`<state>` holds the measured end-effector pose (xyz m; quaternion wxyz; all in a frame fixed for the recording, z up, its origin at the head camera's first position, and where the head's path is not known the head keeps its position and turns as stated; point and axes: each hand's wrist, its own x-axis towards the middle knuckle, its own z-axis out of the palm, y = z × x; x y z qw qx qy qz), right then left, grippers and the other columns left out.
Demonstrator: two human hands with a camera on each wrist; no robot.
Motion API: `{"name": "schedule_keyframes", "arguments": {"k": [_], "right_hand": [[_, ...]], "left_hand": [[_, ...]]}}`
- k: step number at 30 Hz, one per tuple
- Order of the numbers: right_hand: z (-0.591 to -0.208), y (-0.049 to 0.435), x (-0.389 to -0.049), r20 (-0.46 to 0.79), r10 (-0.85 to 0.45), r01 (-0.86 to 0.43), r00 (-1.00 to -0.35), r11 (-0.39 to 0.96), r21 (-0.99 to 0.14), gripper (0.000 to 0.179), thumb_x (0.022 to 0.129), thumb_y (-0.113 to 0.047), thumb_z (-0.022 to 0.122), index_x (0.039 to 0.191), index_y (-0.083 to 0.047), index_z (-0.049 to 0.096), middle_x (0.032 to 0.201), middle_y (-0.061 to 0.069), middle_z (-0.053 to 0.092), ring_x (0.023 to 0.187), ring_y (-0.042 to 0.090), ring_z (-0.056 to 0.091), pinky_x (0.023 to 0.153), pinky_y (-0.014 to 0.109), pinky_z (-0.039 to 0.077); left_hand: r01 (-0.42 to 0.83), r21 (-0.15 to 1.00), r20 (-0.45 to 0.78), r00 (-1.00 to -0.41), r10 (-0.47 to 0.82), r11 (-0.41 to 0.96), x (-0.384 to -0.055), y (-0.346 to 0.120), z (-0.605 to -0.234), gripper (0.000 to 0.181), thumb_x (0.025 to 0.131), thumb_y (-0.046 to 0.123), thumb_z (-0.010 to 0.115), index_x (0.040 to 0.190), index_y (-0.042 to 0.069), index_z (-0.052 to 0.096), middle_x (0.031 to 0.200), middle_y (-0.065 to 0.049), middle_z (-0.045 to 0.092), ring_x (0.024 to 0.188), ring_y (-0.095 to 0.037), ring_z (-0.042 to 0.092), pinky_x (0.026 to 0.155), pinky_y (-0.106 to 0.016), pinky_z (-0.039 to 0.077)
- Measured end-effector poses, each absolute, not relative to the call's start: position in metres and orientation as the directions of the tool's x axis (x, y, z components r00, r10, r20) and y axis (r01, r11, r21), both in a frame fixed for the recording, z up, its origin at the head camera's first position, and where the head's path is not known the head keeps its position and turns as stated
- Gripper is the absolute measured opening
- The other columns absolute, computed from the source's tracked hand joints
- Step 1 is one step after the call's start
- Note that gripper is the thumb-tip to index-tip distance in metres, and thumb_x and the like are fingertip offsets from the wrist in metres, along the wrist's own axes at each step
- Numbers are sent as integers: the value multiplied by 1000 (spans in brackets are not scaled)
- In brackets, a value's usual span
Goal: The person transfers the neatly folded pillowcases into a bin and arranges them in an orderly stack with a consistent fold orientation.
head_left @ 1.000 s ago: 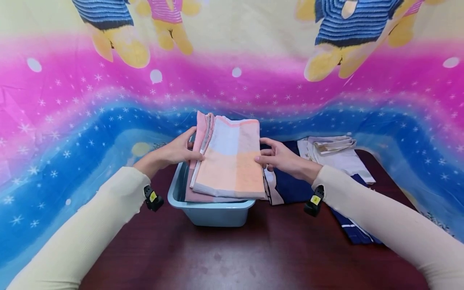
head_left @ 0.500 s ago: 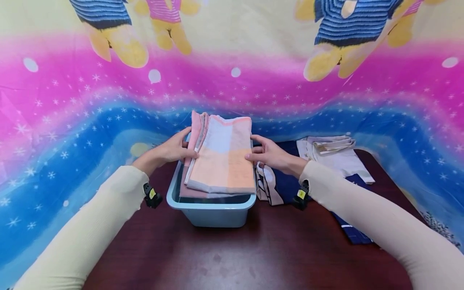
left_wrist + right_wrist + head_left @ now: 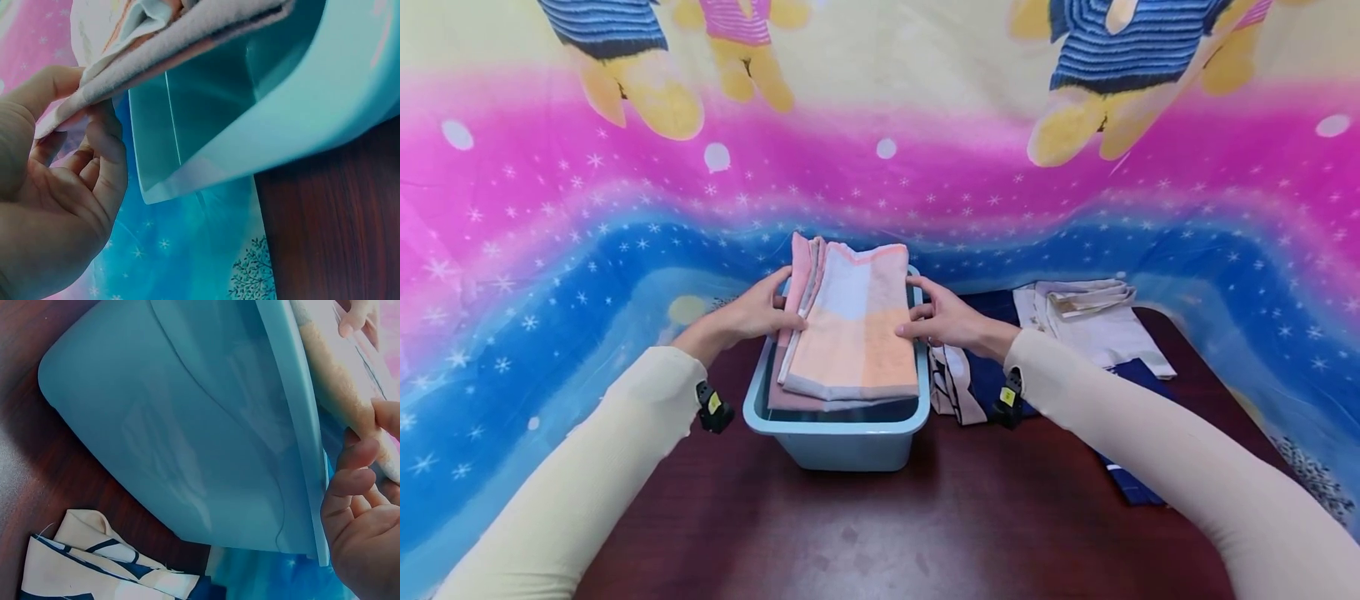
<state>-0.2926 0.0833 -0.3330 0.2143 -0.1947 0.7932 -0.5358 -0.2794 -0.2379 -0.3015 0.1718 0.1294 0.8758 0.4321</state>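
Observation:
A folded checked cloth (image 3: 850,333) in pink, peach and pale blue is held over the mouth of a light blue plastic basin (image 3: 850,446). My left hand (image 3: 747,315) pinches its left edge, thumb on top and fingers beneath; in the left wrist view the same hand (image 3: 69,169) grips the layered edge above the basin's interior. On the opposite side my right hand (image 3: 951,318) pinches the right edge, and the right wrist view shows its fingers (image 3: 353,481) bent under the cloth beside the basin rim. The cloth's underside is hidden in the head view.
Right of the basin lies a dark blue and beige folded cloth (image 3: 958,387). Farther right are a white folded cloth (image 3: 1097,325) and another navy cloth (image 3: 1131,483), partly covered by my right forearm. All rest on a dark reddish wooden table (image 3: 865,533), with a printed curtain (image 3: 880,192) behind.
Both hands have carried the folded checked cloth left, the right hand farther than the left. Its right side, formerly past the basin's right rim, is now above the basin opening.

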Motion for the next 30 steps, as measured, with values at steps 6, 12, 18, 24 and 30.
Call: {"name": "schedule_keyframes", "arguments": {"k": [6, 12, 18, 24, 30], "right_hand": [[-337, 82, -295, -148, -530, -90, -835, 396, -914, 91, 96, -19, 70, 163, -22, 9, 97, 5, 71, 60, 17, 41, 62, 30, 38], [-337, 78, -297, -145, -528, -126, -837, 443, -888, 91, 96, -17, 70, 163, -16, 9, 93, 5, 72, 62, 16, 45, 68, 31, 42], [-338, 73, -297, -156, -521, -132, -839, 473, -871, 91, 96, -16, 70, 163, -12, 9, 113, 15, 75, 76, 17, 58, 73, 34, 48], [-338, 70, -296, -165, -519, -135, -839, 492, -860, 91, 96, -16, 70, 163, -11, 8, 120, 18, 72, 94, 20, 66, 74, 30, 50], [-337, 69, -294, -174, -488, -119, -856, 512, -850, 91, 95, -15, 71, 163, -12, 10, 117, 17, 73, 97, 21, 66, 71, 30, 49]], "left_hand": [[79, 778, -191, -915, 355, 623, -281, -236, -307, 96, 95, 17, 66, 163, 25, -1, 144, -25, 54, 118, -39, 66, 100, -54, 54], [84, 748, -197, -919, 341, 658, -283, -236, -313, 98, 95, 15, 67, 164, 22, -3, 148, -24, 49, 125, -42, 62, 104, -58, 50], [101, 723, -189, -922, 337, 683, -286, -237, -320, 103, 94, 14, 69, 164, 20, -7, 148, -27, 50, 124, -43, 63, 105, -58, 49], [97, 726, -187, -925, 331, 681, -289, -236, -325, 105, 93, 12, 71, 164, 19, -7, 140, -30, 57, 118, -42, 66, 103, -56, 51], [94, 726, -172, -934, 313, 681, -290, -233, -327, 103, 93, 10, 70, 164, 17, -4, 143, -30, 54, 121, -44, 64, 103, -57, 50]]}}
